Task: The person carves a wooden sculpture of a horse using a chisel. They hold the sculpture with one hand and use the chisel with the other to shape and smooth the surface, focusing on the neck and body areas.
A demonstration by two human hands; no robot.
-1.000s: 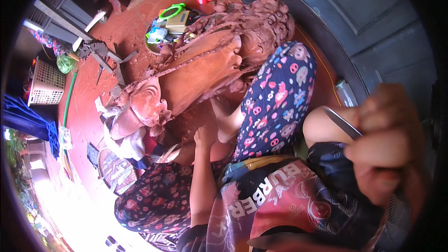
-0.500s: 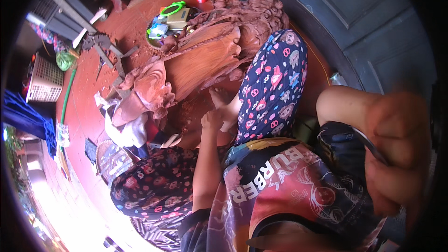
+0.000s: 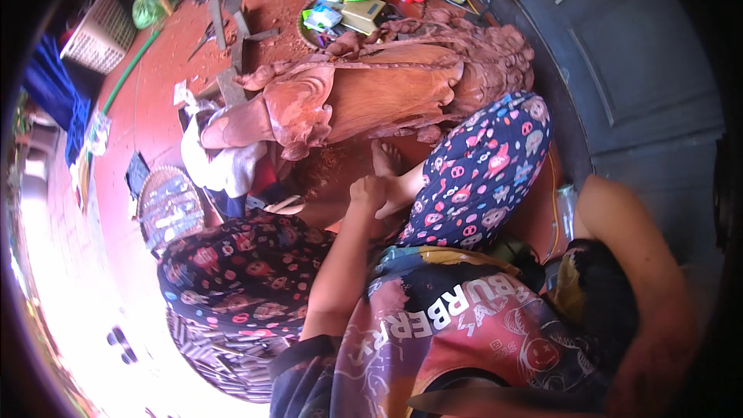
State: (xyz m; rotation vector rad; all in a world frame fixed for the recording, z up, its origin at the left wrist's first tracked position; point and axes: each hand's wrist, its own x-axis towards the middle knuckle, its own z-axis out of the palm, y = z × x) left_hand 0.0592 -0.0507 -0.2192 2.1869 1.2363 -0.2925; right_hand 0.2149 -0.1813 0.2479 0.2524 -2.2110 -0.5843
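Currently, a long reddish-brown carved wooden piece (image 3: 391, 97) is lying crosswise, its left end sitting over crumpled white cloth (image 3: 232, 166), probably for cushioning. Below the carving, the bare left hand (image 3: 368, 192) is resting curled closed beside a bare foot (image 3: 385, 158), perhaps steadying the posture; the bare right hand (image 3: 642, 379), well right and below, is showing too dark and blurred to tell its grip.
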